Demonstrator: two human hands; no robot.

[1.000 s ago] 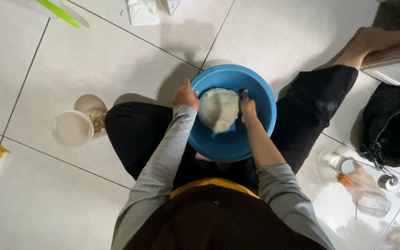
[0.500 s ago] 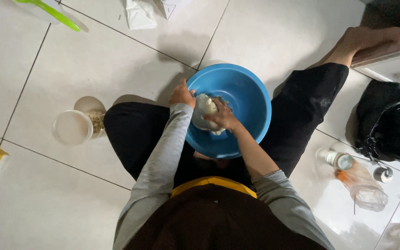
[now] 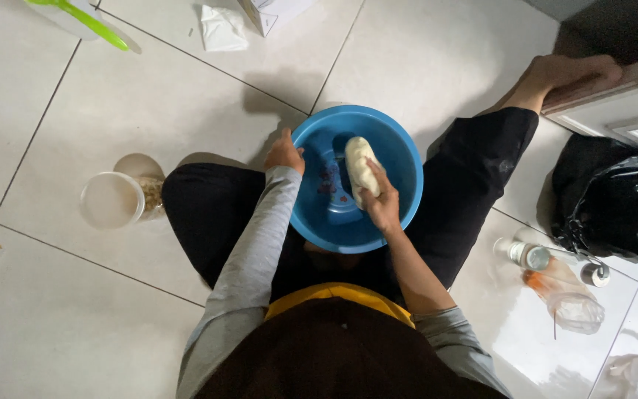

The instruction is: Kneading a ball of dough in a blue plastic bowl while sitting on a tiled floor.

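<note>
- White tiled floor [image 3: 437, 52]: dark grout lines; open tile beyond the bowl's far rim and to the left, more crowded on the right.
- One black bag [image 3: 614, 196], lying right, beside a white cabinet edge [image 3: 614, 111].
- One blue bowl [image 3: 400, 159], resting between the seated person's knees, its rim just beside both legs.
- One pale dough lump [image 3: 359, 166], elongated, inside the bowl toward its right wall.
- One clear round container [image 3: 111, 199], left, well apart from the bowl.
- Right hand [image 3: 384, 207]: fingers curled over the dough's near end, gripping it.
- Left hand [image 3: 284, 153]: closed on the bowl's left rim.
</note>
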